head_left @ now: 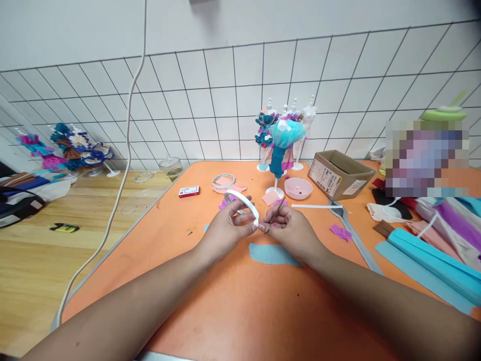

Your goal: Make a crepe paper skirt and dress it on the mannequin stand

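Observation:
My left hand (235,220) is closed around a roll of white tape (244,199), its free end hanging down to my right fingertips. My right hand (287,225) pinches near that tape end and also holds a thin dark metal tool (277,209), perhaps tweezers or small scissors; its full shape is hidden by the fingers. Under my hands, a strip of pale blue crepe paper (274,254) lies flat on the orange table (210,301). Just beyond stands a small white mannequin in a teal paper dress (278,158).
Behind my hands are a second tape roll (223,181), a small red-and-white box (189,191), a pink bowl (298,188) and a cardboard box (340,173). Crepe paper rolls (432,260) lie at right. A white cable (128,145) hangs at left. More dressed mannequins (80,150) stand far left.

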Demonstrator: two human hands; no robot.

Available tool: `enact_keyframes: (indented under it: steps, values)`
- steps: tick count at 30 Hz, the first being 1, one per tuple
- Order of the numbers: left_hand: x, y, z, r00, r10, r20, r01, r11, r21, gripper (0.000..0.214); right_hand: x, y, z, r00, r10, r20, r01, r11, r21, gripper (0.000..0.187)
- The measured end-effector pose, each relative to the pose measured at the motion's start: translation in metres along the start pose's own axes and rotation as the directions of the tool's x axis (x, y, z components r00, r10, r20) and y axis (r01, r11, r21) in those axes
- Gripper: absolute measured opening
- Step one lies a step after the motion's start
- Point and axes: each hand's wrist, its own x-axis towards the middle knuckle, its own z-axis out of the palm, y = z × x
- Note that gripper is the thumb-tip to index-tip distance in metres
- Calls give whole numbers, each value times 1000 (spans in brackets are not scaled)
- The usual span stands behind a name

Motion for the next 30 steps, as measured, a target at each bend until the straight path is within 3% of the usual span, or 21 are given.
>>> enact_keyframes:
  steps: [3,6,8,12,16,20,24,25,27,30]
  values:
    - [0,-1,1,1000,-4,-7,4,1000,2,61,0,2,0,1000,-22,12,22,999,-22,21]
    - [0,-1,-2,1000,-20,-11,20,1000,3,62,-1,1,-1,997,-76,9,76,984,-161,13]
    - [1,0,-4,998,-60,1,60,998,-23,65,-3,-1,-3,991,-133,3,127,939,-320,5]
    - [1,2,-8,986,-145,79,157,974,-164,60,-6,-3,-5,974,-224,16,197,819,-539,13]
    - [2,2,-6,987,-146,71,158,962,-225,52,-4,0,-6,975,-222,-12,186,847,-498,6]
    - [4,4,-8,997,-76,-20,72,987,-146,61,-3,0,-5,978,-208,-23,180,892,-415,17]
    - [6,7,-14,999,-4,-37,2,998,-57,63,-5,-5,-6,984,-165,-68,129,920,-370,26]
    - [6,7,-15,999,12,-45,-14,999,-42,62,-5,-6,-6,992,-124,-35,106,940,-323,27]
    - [6,7,-16,997,45,-62,-47,999,-27,60,-7,-9,-7,988,-8,155,36,984,-175,31]
    - [6,6,-15,993,91,-68,-94,995,-30,61,-10,-12,-6,866,101,489,-105,994,-18,39]
